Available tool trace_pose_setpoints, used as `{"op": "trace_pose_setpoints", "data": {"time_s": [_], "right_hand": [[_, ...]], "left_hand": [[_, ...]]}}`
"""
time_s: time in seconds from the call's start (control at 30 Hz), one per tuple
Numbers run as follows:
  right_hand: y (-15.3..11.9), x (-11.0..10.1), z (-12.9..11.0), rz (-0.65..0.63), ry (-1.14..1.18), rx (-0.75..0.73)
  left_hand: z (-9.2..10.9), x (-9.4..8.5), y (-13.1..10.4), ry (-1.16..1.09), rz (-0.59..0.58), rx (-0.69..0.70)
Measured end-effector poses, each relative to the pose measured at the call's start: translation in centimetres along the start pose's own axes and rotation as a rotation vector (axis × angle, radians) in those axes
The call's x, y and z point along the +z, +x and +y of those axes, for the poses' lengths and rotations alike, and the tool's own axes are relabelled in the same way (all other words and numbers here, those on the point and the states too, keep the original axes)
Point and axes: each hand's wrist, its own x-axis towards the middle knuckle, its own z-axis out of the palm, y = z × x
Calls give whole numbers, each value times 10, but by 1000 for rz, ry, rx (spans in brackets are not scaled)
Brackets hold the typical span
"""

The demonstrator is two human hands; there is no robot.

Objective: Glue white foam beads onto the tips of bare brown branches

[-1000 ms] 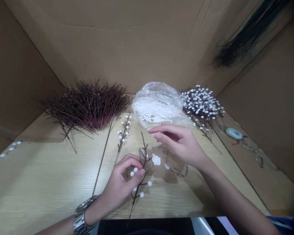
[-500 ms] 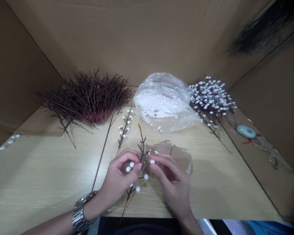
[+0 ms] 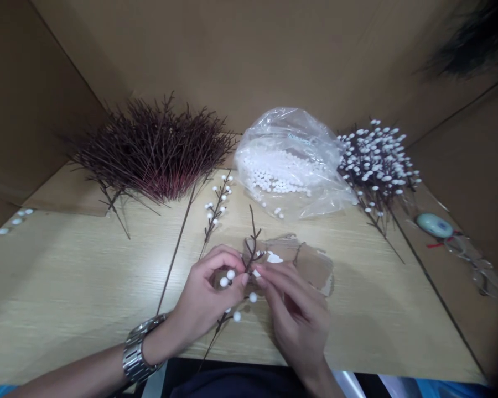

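Observation:
My left hand (image 3: 209,290) pinches a dark brown twig (image 3: 254,235) between thumb and fingers. White balls sit on the twig's lower side branches, while its upper branches are bare. My right hand (image 3: 296,309) holds a small white ball (image 3: 256,273) between thumb and forefinger, against the twig just beside my left fingertips. The exact contact point is partly hidden by the fingers. Beneath the hands lies a piece of torn cardboard (image 3: 315,268) with white matter (image 3: 274,257) on it.
Bare brown twigs (image 3: 157,149) are heaped at the back left. A clear bag of white balls (image 3: 290,166) stands mid-back, a ball-tipped twig (image 3: 218,207) beside it. More ball-tipped twigs (image 3: 377,160) lie right, near a pale green oval object (image 3: 435,225). Cardboard walls (image 3: 253,61) surround the table.
My right hand has moved left relative to the twig, bringing the white ball up against it. The whole view has shifted slightly.

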Motion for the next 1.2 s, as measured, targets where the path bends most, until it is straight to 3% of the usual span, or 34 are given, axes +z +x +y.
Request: {"op": "trace_pose_setpoints", "data": {"time_s": [0.67,0.8,0.93,0.97,1.07,1.17,1.2], "right_hand": [[-5,5,0,5,-19,65],[-1,-8,-3,-10,-58,92],[35,-48,4,60,-248,69],[50,-60,10,28,-329,70],[101,-86,34,-189,-627,12],[138,-94,62,-394,-960,171],[145,-94,71,-409,-1017,212]], "left_hand": [[4,0,-1,-40,9,-79],[6,-1,0,-20,12,-78],[5,-2,2,-12,40,-72],[4,-2,2,-17,40,-68],[2,-2,3,-38,29,-54],[0,-2,3,-47,23,-29],[0,-2,3,-49,20,-19]]}}
